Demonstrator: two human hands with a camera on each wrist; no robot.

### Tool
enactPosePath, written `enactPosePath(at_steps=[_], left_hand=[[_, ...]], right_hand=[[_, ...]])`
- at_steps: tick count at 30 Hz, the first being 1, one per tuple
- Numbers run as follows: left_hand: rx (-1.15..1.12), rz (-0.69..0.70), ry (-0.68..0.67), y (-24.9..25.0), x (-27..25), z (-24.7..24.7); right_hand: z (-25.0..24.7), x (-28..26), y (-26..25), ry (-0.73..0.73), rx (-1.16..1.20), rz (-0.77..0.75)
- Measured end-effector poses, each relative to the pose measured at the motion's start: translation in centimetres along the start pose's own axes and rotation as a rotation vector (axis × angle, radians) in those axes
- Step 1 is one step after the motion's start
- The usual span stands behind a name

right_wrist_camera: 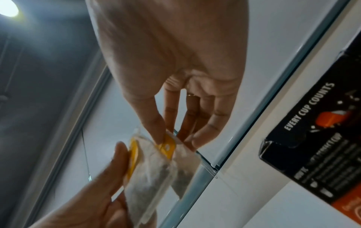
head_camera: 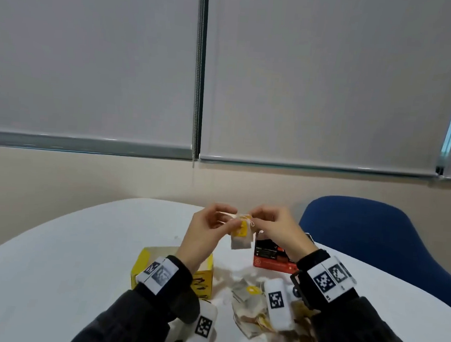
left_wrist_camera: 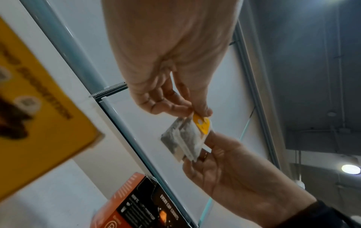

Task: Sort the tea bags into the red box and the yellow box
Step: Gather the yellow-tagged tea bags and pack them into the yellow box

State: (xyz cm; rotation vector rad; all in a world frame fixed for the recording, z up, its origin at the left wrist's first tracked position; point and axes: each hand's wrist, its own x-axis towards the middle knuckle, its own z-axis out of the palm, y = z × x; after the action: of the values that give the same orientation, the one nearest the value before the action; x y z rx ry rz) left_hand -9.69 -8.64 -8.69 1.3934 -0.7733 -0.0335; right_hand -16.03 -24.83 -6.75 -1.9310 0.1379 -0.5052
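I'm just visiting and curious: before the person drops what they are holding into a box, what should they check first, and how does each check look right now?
1. Tag colour read: ok; the held tea bags carry yellow tags.
2. One bag at a time: not ok; the right wrist view shows two bags with two yellow tags together, the left hand and right hand each pinching them.
3. Strings free: cannot tell; thread is bunched at the fingertips.
4. Yellow box open: ok, though the left wrist covers part of it.
5. Red box out of the way: ok; it stands to the right.
6. Pile of tea bags left to sort: ok, still on the table.
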Motion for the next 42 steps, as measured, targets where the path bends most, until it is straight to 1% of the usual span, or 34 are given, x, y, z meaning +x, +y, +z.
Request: enactPosePath(at_steps=[6, 10, 13, 16, 18, 22, 25, 26, 27, 30, 32, 33, 35, 38, 40, 42], left_hand=[[0.019, 0.044, 0.049, -1.2, -0.6, 0.1], [0.023, 0.009, 0.058, -1.3, -0.8, -0.2], [0.039, -0.03, 0.037, -1.5, -1.1, -0.2], [0.033, -0.078, -0.002, -1.5, -1.5, 0.0], [0.04, -0.112, -0.023, -1.7, -1.5, 0.0], [0.022, -0.202, -0.032, -2.3, -1.4, -0.2], [0.0, -0.227, -0.05, -2.5, -1.4, -0.4], [-0.015, -0.226, -0.041, -2.6, -1.3, -0.5], [-0.038, -0.227, -0.026, -2.6, -1.2, -0.6], [-0.138, -0.254, 0.024, -2.4, -1.0, -0.7], [-0.205, -0.27, 0.045, -2.3, -0.9, -0.8], [-0.23, -0.274, 0.054, -2.2, -0.9, -0.8], [-0.255, -0.278, 0.062, -2.2, -0.9, -0.9], [-0.258, -0.28, 0.059, -2.2, -1.0, -1.1], [-0.258, -0.286, 0.054, -2.3, -1.0, -1.1], [-0.265, -0.28, 0.051, -2.2, -1.0, -1.1]], right_hand=[[0.7, -1.1, 0.7, -0.093, 0.095, 0.037], [0.7, -1.9, 0.1, -0.164, 0.243, 0.077], [0.5, -2.5, 0.0, -0.22, 0.222, 0.051], [0.6, -2.8, 0.3, -0.179, 0.167, 0.032], [0.6, -2.8, 0.3, -0.149, 0.17, 0.036], [0.4, -3.0, 0.3, -0.134, 0.186, 0.067], [0.3, -3.1, 0.4, -0.133, 0.091, 0.071], [0.1, -3.2, 0.4, -0.164, 0.0, 0.082], [-0.3, -3.3, 0.3, -0.225, -0.112, 0.1], [-1.0, -3.8, -0.2, -0.531, -0.411, 0.115], [-0.9, -4.1, -0.3, -0.713, -0.534, 0.118], [-0.6, -4.2, -0.3, -0.78, -0.574, 0.12], [-0.1, -4.3, -0.1, -0.849, -0.652, 0.152], [0.3, -4.3, 0.2, -0.907, -0.76, 0.196], [0.3, -4.2, 0.3, -0.909, -0.797, 0.174], [0.2, -4.0, 0.5, -0.879, -0.813, 0.15]])
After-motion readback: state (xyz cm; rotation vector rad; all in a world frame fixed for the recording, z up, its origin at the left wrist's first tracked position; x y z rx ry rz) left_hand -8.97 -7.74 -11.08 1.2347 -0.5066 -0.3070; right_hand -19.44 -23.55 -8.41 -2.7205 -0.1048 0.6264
